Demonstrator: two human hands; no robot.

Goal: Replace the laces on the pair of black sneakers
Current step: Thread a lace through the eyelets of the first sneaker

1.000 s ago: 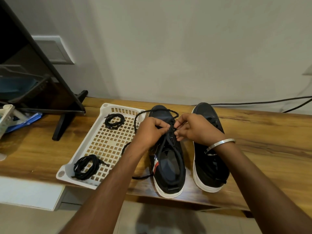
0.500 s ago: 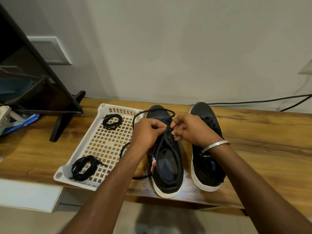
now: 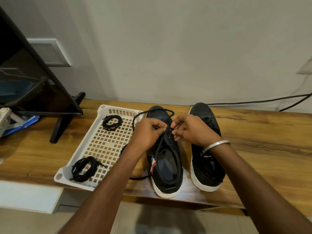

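Observation:
Two black sneakers with white soles stand side by side on the wooden bench, toes toward the wall. Over the eyelets of the left sneaker [image 3: 167, 168], my left hand [image 3: 147, 130] and my right hand [image 3: 190, 129] each pinch the black lace [image 3: 152, 111]. That lace loops over the toe and trails down the shoe's left side. The right sneaker [image 3: 206, 168] lies partly under my right wrist, which wears a metal bangle. Two coiled black laces [image 3: 112, 122] [image 3: 84, 168] lie in the white lattice tray [image 3: 104, 146].
The wooden bench [image 3: 261, 141] runs left to right against a pale wall. A black stand [image 3: 59, 127] and a dark slanted panel occupy the left end, with blue and white items beside them. Black cables [image 3: 253, 100] run along the wall at the right.
Both hands stay at the left sneaker's eyelets, working the lace with small finger movements. The view has shifted slightly; the shoes and tray have not moved.

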